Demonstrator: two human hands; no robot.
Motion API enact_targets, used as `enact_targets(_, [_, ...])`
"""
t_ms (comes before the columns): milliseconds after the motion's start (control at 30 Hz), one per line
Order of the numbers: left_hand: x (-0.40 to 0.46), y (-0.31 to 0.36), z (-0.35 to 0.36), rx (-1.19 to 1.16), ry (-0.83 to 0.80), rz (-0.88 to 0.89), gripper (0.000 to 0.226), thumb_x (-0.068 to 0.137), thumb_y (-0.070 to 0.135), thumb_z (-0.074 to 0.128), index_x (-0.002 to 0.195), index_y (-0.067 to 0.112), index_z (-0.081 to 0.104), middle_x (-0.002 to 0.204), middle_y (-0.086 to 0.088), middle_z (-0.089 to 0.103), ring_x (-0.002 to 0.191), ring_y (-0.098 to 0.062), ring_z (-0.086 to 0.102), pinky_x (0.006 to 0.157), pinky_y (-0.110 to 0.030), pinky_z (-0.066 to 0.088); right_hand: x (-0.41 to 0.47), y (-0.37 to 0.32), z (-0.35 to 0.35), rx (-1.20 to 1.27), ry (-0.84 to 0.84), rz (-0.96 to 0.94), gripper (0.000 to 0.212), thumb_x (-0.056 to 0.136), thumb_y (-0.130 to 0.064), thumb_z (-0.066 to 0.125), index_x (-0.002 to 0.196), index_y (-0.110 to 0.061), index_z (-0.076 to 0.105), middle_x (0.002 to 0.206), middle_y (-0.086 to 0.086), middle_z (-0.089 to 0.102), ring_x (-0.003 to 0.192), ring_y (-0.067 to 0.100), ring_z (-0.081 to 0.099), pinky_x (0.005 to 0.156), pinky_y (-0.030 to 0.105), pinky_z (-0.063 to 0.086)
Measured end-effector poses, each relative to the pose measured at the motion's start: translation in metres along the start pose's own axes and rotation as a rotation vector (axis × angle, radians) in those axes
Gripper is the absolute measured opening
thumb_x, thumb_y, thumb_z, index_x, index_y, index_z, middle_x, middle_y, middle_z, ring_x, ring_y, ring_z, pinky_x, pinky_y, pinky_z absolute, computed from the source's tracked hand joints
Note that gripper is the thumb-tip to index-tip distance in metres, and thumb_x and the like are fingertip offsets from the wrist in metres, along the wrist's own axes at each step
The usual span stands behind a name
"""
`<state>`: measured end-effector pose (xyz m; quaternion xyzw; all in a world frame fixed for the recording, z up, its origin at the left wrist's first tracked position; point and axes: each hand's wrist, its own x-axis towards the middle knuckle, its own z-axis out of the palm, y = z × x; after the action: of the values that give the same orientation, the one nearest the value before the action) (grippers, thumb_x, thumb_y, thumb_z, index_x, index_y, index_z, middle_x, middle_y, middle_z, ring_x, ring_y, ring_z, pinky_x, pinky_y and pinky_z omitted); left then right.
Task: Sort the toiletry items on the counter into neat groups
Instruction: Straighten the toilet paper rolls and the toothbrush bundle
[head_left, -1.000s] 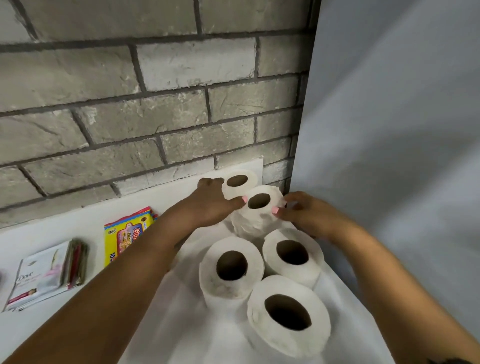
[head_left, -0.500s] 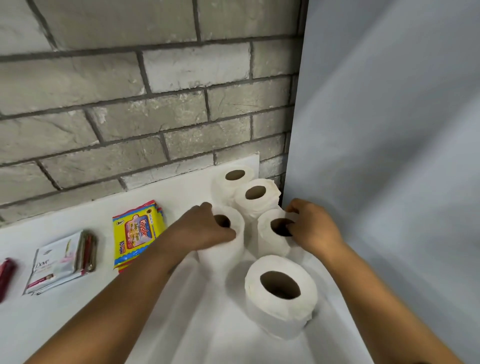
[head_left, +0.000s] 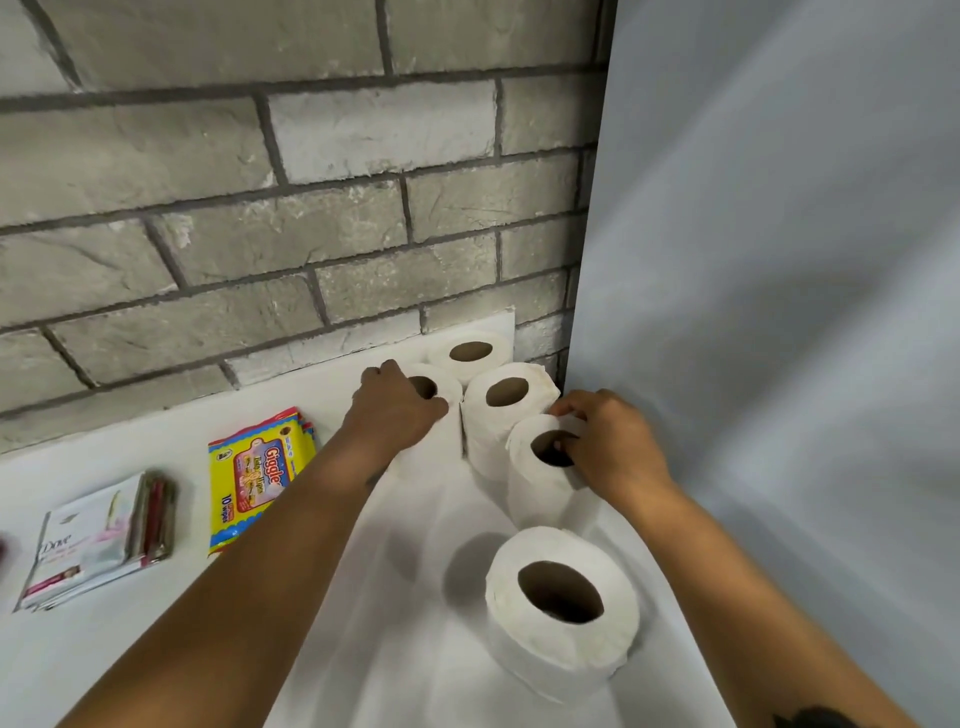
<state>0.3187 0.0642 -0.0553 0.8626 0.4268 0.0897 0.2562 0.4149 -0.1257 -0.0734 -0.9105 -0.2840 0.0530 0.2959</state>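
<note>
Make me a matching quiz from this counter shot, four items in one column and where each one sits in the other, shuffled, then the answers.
Items
1. wipes pack
2. soap sachets
3. nearest toilet roll
4. farthest toilet roll

Places
A. in the back corner, against the brick wall
B. alone at the front, untouched
C. far left of the counter
D. just left of the left hand

Pairs: 1-D, 2-C, 3-B, 4-A

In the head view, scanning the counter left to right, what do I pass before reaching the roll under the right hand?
Dove sachet stack → yellow Giggles wipes packs → left hand, gripping a toilet roll → upright middle roll → right hand's roll, its fingers hooked into the core.
</note>
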Motion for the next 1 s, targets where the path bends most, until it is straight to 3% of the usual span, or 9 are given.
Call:
enact_targets(67, [-0.029, 0.01, -0.002, 0.01, 0.105, 0.094, 0.077, 0.081, 0.053, 0.058, 0.138, 0.008, 0.034, 0.148, -0.014, 0.026, 0.138, -0.031, 0.022, 0.107, -0.039, 0.029, 0.001, 0.0, 0.001, 0.009, 0.001, 0.001, 0.029, 0.081, -0.012, 0.061, 0.104, -0.029, 0.064, 0.111, 0.001, 0.058, 0.102, 0.024, 0.057, 0.084, 0.034, 0.049])
enact_targets(133, [-0.079, 0.022, -0.004, -0.03, 0.147, 0.302, 0.079, 0.072, 0.071, 0.048, 0.132, 0.019, 0.041, 0.14, 0.0, 0.03, 0.134, -0.018, 0.023, 0.103, -0.03, 0.03, 0.002, 0.001, 0.001, 0.008, -0.009, 0.003, 0.029, 0.08, -0.012, 0.061, 0.103, -0.03, 0.063, 0.11, 0.001, 0.058, 0.102, 0.025, 0.058, 0.083, 0.033, 0.048])
enact_targets(233, [-0.157, 0.034, -0.009, -0.05, -0.144, 0.489, 0.087, 0.054, 0.084, 0.036, 0.124, 0.034, 0.034, 0.124, 0.018, 0.024, 0.121, -0.003, 0.029, 0.094, -0.025, 0.039, 0.003, 0.002, 0.001, 0.015, -0.028, 0.002, 0.031, 0.08, -0.012, 0.061, 0.105, -0.03, 0.063, 0.112, 0.002, 0.057, 0.102, 0.026, 0.058, 0.08, 0.033, 0.05])
enact_targets(333, [-0.189, 0.029, 0.002, 0.073, -0.301, 0.566, 0.097, 0.057, 0.079, 0.06, 0.135, 0.037, 0.02, 0.13, 0.021, 0.015, 0.125, -0.003, 0.022, 0.101, -0.03, 0.039, 0.003, 0.0, 0.001, 0.021, -0.039, -0.007, 0.034, 0.08, -0.01, 0.059, 0.108, -0.029, 0.062, 0.116, 0.002, 0.057, 0.104, 0.025, 0.057, 0.082, 0.033, 0.05])
enact_targets(433, [-0.187, 0.022, 0.013, 0.162, -0.323, 0.574, 0.094, 0.06, 0.063, 0.071, 0.135, 0.034, 0.023, 0.131, 0.015, 0.015, 0.123, -0.01, 0.024, 0.095, -0.028, 0.04, 0.002, -0.003, 0.003, 0.009, -0.051, -0.015, 0.04, 0.08, -0.007, 0.057, 0.112, -0.031, 0.058, 0.116, 0.003, 0.055, 0.104, 0.027, 0.056, 0.085, 0.039, 0.051])
enact_targets(600, [-0.177, 0.006, 0.019, 0.192, -0.245, 0.5, 0.079, 0.07, 0.049, 0.064, 0.137, 0.034, 0.025, 0.128, 0.009, 0.024, 0.122, -0.016, 0.033, 0.093, -0.029, 0.043, 0.003, -0.003, 0.004, -0.059, -0.043, -0.057, 0.056, 0.08, -0.004, 0.057, 0.13, -0.028, 0.045, 0.128, 0.006, 0.041, 0.103, 0.034, 0.057, 0.088, 0.042, 0.051])
enact_targets(767, [-0.163, -0.015, 0.019, 0.282, -0.103, 0.394, 0.074, 0.081, 0.048, 0.053, 0.143, 0.026, 0.018, 0.134, 0.003, 0.018, 0.125, -0.019, 0.029, 0.087, -0.031, 0.045, 0.009, -0.002, 0.006, 0.014, -0.157, -0.14, 0.055, 0.088, -0.002, 0.05, 0.137, -0.027, 0.046, 0.151, 0.0, 0.031, 0.134, 0.022, 0.039, 0.11, 0.029, 0.032])
enact_targets(900, [-0.122, -0.023, 0.022, 0.233, 0.012, 0.3, 0.075, 0.086, 0.045, 0.051, 0.147, 0.02, 0.015, 0.14, -0.002, 0.017, 0.128, -0.022, 0.024, 0.092, -0.03, 0.042, 0.009, -0.004, 0.005, 0.042, -0.143, -0.148, 0.052, 0.088, -0.001, 0.047, 0.135, -0.024, 0.049, 0.141, -0.003, 0.047, 0.125, 0.017, 0.047, 0.097, 0.013, 0.028])
enact_targets(1000, [-0.102, -0.023, 0.031, 0.212, 0.072, 0.324, 0.075, 0.088, 0.043, 0.05, 0.149, 0.017, 0.014, 0.141, -0.006, 0.019, 0.128, -0.023, 0.024, 0.095, -0.025, 0.038, 0.01, -0.007, 0.007, 0.031, -0.108, -0.134, 0.054, 0.086, 0.002, 0.046, 0.134, -0.025, 0.05, 0.137, -0.003, 0.05, 0.12, 0.016, 0.051, 0.093, 0.012, 0.03])
